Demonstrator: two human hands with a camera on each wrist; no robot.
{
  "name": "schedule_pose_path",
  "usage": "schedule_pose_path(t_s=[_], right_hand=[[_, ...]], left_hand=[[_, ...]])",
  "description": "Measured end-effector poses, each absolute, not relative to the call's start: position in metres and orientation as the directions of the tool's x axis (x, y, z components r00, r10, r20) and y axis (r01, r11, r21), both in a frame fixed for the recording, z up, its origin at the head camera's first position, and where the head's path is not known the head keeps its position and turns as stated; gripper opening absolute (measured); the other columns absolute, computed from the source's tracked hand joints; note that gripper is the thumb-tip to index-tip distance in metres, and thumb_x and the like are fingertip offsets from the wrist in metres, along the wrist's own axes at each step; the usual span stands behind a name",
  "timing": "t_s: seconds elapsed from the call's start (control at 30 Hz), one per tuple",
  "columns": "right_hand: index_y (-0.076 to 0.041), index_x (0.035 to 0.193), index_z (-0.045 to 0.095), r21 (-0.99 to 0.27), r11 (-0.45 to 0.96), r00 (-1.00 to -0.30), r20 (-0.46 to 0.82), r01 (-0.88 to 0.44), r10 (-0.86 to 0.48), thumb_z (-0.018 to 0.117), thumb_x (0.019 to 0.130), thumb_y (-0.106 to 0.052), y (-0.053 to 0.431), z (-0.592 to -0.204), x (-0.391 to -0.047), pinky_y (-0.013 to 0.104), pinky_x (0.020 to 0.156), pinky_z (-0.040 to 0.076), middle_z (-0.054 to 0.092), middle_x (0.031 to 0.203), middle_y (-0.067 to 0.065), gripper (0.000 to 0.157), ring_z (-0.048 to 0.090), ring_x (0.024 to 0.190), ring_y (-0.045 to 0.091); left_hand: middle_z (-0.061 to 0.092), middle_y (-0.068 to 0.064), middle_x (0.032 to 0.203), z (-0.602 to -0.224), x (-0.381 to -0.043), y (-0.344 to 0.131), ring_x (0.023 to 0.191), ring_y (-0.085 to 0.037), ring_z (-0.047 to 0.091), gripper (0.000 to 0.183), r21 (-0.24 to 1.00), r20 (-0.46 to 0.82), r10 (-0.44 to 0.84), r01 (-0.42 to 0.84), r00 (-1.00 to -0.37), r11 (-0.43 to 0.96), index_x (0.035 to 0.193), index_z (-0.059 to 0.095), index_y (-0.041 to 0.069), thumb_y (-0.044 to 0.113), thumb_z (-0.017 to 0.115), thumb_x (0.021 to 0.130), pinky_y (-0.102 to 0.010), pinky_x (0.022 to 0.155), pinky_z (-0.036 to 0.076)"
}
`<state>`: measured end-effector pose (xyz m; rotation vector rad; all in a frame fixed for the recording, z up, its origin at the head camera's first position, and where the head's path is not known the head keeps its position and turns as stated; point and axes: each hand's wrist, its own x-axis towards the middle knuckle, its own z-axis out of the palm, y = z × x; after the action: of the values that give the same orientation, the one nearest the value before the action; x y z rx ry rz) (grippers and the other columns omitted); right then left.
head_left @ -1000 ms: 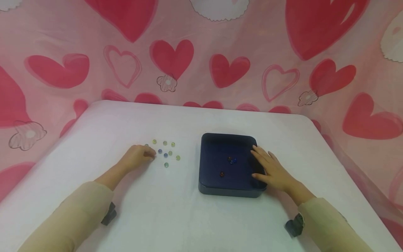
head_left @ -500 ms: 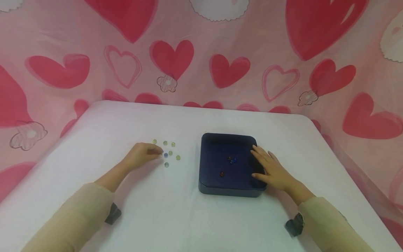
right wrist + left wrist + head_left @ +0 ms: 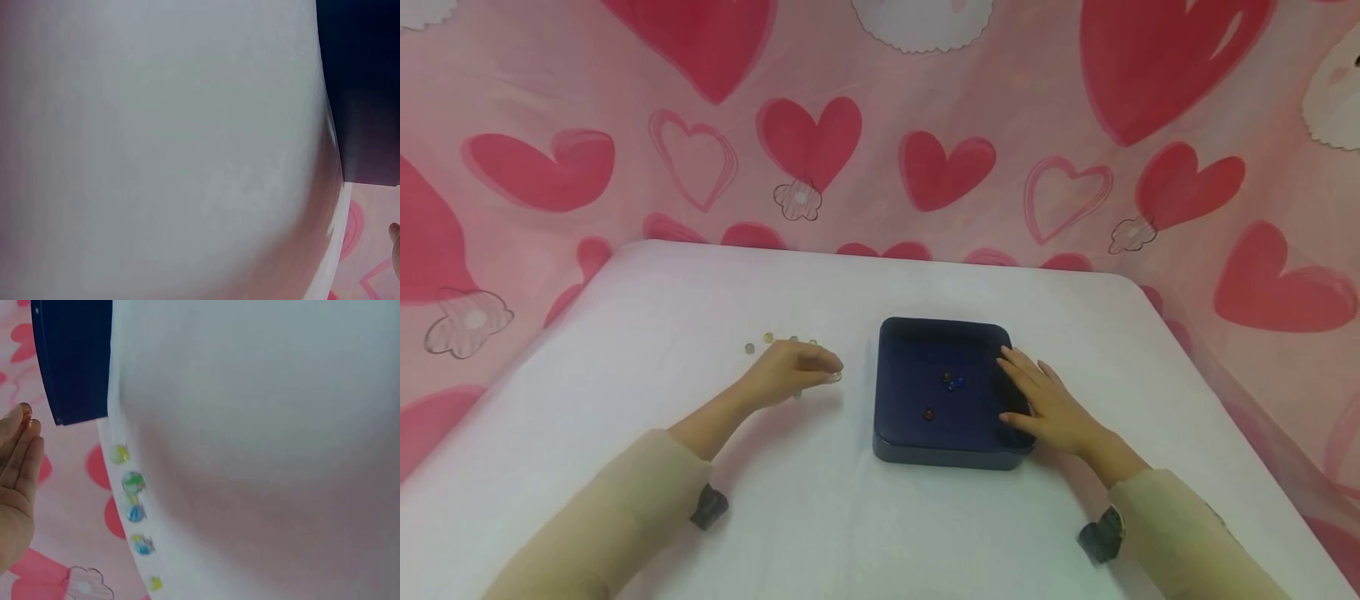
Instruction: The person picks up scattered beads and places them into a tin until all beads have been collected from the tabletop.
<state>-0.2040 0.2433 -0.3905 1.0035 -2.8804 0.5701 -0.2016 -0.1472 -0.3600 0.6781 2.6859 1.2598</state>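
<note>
In the head view my left hand (image 3: 790,371) is over the loose glass marbles on the table, pinching a small marble (image 3: 837,377) between thumb and fingertips. An amber glint shows between the fingertips in the left wrist view. Part of the marble group is hidden under this hand; a yellow marble (image 3: 768,337) and a greyish one (image 3: 749,348) show behind it. My right hand (image 3: 1052,412) rests with spread fingers over the right rim of a dark blue square tray (image 3: 955,460). Inside lie a few blue marbles (image 3: 956,383) and a reddish marble (image 3: 928,414).
A white cloth covers the table (image 3: 820,517), and a pink curtain with hearts (image 3: 880,167) hangs behind it. Green marble (image 3: 134,482) and blue marble (image 3: 135,512) lie in a line with others in the left wrist view.
My left hand has moved rightward across the marbles toward the tray, uncovering the greyish marble at the left and covering ones in the middle. The right hand and tray stay put.
</note>
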Motion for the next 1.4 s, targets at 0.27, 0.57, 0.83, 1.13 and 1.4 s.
schedule_pose_path(t_s=[0.27, 0.57, 0.83, 1.13, 1.4], right_hand=[[0.004, 0.139, 0.028, -0.331, 0.728, -0.795, 0.148, -0.601, -0.589, 0.060, 0.083, -0.029, 0.243, -0.390, -0.203, 0.062, 0.105, 0.010, 0.019, 0.149, 0.021, 0.072, 0.013, 0.138, 0.035], [0.005, 0.138, 0.029, -0.320, 0.717, -0.782, 0.173, -0.620, -0.599, 0.060, 0.083, -0.028, 0.243, -0.391, -0.203, 0.062, 0.105, 0.011, 0.021, 0.148, 0.022, 0.072, 0.014, 0.138, 0.033], [0.005, 0.139, 0.028, -0.325, 0.720, -0.787, 0.166, -0.613, -0.595, 0.060, 0.083, -0.028, 0.243, -0.390, -0.202, 0.060, 0.106, 0.010, 0.020, 0.148, 0.021, 0.072, 0.014, 0.138, 0.034], [0.005, 0.138, 0.029, -0.325, 0.717, -0.784, 0.171, -0.617, -0.597, 0.059, 0.083, -0.029, 0.243, -0.391, -0.203, 0.061, 0.105, 0.011, 0.020, 0.148, 0.021, 0.071, 0.014, 0.138, 0.033], [0.003, 0.139, 0.028, -0.329, 0.720, -0.787, 0.159, -0.611, -0.595, 0.059, 0.084, -0.029, 0.242, -0.390, -0.204, 0.059, 0.107, 0.010, 0.019, 0.149, 0.020, 0.071, 0.014, 0.138, 0.034]], left_hand=[[0.069, -0.008, 0.101, -0.355, -0.206, -0.119, 0.095, -0.017, 0.065, 0.023, 0.776, 0.148, 0.536, 0.434, -0.831, 0.458, 0.106, 0.067, 0.002, 0.009, 0.064, 0.084, -0.028, 0.083, 0.052], [0.069, -0.005, 0.100, -0.358, -0.209, -0.083, 0.095, -0.014, 0.064, 0.022, 0.755, 0.151, 0.612, 0.490, -0.776, 0.435, 0.104, 0.067, 0.003, 0.010, 0.064, 0.085, -0.022, 0.083, 0.051], [0.069, -0.005, 0.098, -0.361, -0.213, -0.054, 0.091, -0.012, 0.065, 0.018, 0.726, 0.154, 0.662, 0.538, -0.734, 0.428, 0.100, 0.069, 0.004, 0.008, 0.065, 0.083, -0.015, 0.076, 0.050], [0.070, -0.004, 0.096, -0.367, -0.216, -0.026, 0.089, -0.010, 0.066, 0.017, 0.693, 0.126, 0.739, 0.592, -0.662, 0.411, 0.098, 0.070, 0.004, 0.007, 0.066, 0.082, -0.012, 0.077, 0.049], [0.070, 0.000, 0.099, -0.371, -0.226, -0.011, 0.092, -0.007, 0.064, 0.016, 0.630, 0.045, 0.757, 0.607, -0.651, 0.485, 0.099, 0.070, 0.009, 0.009, 0.066, 0.083, -0.010, 0.077, 0.047]])
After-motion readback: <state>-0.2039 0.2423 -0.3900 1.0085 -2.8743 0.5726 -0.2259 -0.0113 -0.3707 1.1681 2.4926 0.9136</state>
